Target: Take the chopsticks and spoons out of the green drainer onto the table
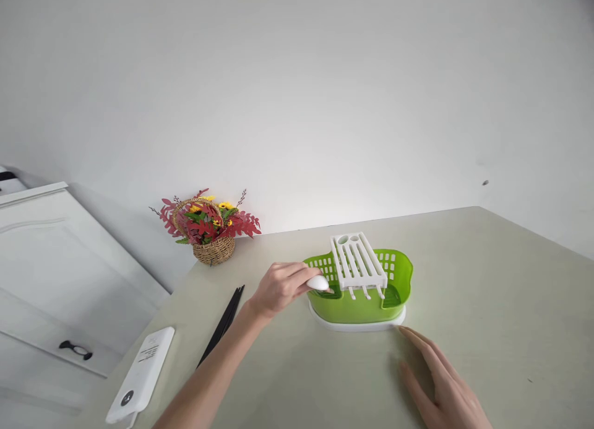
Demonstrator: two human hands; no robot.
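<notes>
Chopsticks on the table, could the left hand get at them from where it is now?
Probably yes. The chopsticks lie bare on the table just beside the left forearm, nothing over them. But the left hand already holds a white spoon at the green basket.

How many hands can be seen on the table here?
2. The left hand reaches to the green basket and holds a white rounded object at its left rim. The right hand rests flat on the table in front of the basket.

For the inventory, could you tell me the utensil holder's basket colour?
Bright green basket, white slotted insert; seen in the head view.
</notes>
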